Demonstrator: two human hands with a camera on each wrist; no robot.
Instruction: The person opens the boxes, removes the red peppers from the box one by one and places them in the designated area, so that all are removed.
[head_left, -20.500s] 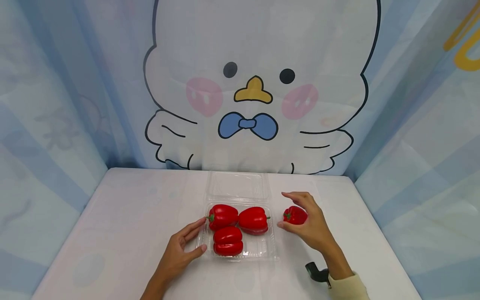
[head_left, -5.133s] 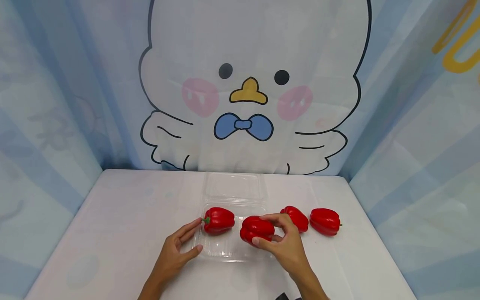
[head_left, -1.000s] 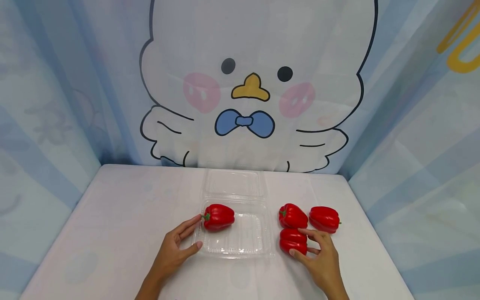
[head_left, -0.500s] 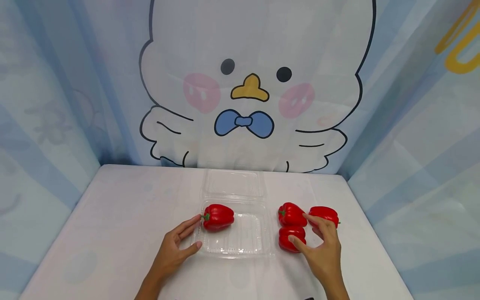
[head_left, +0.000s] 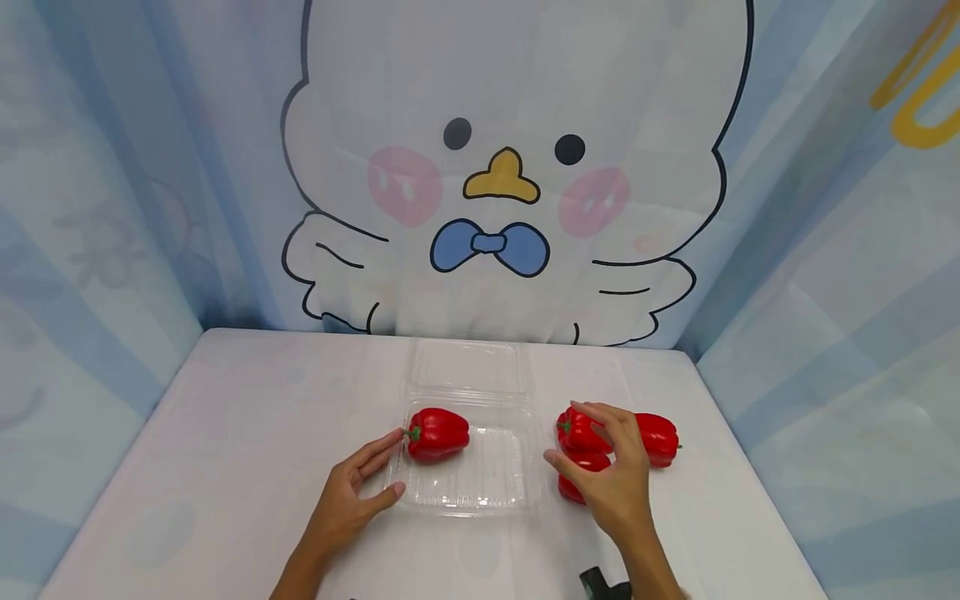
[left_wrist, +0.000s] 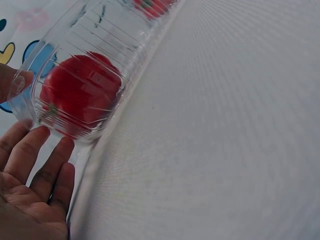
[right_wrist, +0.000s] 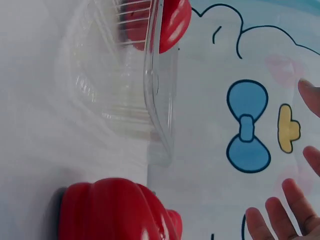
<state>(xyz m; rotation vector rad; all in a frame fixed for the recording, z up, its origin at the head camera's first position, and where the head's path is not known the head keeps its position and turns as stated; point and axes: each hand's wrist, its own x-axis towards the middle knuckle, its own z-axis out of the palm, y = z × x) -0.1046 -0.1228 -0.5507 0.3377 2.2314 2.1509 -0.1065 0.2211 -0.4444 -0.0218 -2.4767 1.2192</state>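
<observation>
A clear plastic clamshell container (head_left: 491, 475) lies with its lid (head_left: 468, 367) folded back. In its back left part sits one red bell pepper (head_left: 439, 437), green stem towards the left. My left hand (head_left: 348, 496) rests against the container's left side; in the left wrist view its straight fingers (left_wrist: 55, 162) touch the clear wall. Over the group of peppers on the right hovers my right hand (head_left: 618, 483), fingers spread and holding nothing. Beneath and beside it lie a back pepper (head_left: 576, 431), a front pepper (head_left: 572, 490), partly hidden, and a right pepper (head_left: 660, 440).
The white table (head_left: 262, 442) meets a curtain (head_left: 510, 292) printed with a cartoon bird at its back edge. More curtain hangs on both sides. A dark device (head_left: 602, 585) shows by my right wrist.
Two peppers have left the container since about five seconds ago and earlier frames. My right hand has let go of the front pepper and lifted up and left. The left hand stays put.
</observation>
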